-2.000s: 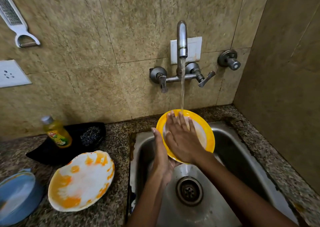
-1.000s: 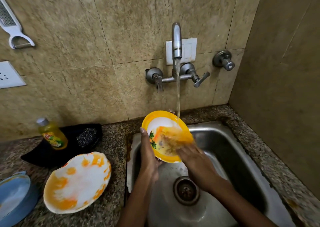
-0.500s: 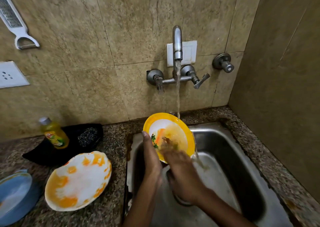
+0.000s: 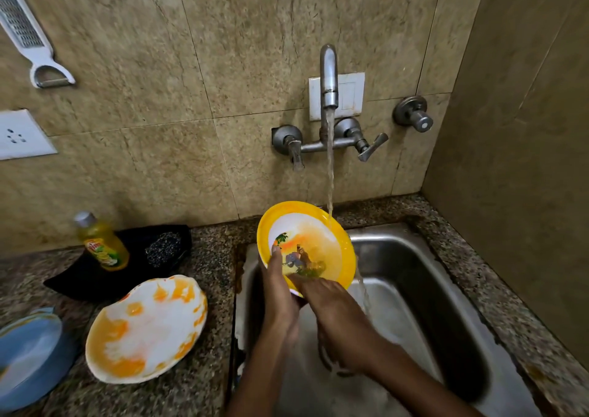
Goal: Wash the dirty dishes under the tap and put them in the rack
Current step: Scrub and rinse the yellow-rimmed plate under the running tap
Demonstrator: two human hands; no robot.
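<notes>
A round yellow plate [image 4: 334,225] with a white centre and a printed cartoon picture is held tilted over the steel sink [image 4: 414,257], its upper rim under the stream of water from the wall tap [image 4: 329,75]. The left hand [image 4: 279,289] grips the plate's left edge, thumb lying over the rim onto the face. The right hand [image 4: 334,308] has its fingers laid flat against the lower part of the plate's face; they look fairly straight, though motion blur makes the fingertips hard to read. Orange smears cover part of the plate's centre.

On the speckled granite counter [image 4: 210,257] left of the sink lies a white scallop-edged plate [image 4: 146,329] blotched with orange residue. Beside it, at the picture's lower left edge, sits a blue dish [image 4: 28,353]. Behind them a black tray [image 4: 86,276] carries a dark wire scrubber [image 4: 163,252] and a bottle [image 4: 101,241] of yellow liquid with a grey cap; its label is too blurred to read.

The wall is of glossy beige marbled tiles. A white plastic grater [image 4: 25,34] hangs at upper left, above a white socket [image 4: 19,134].
</notes>
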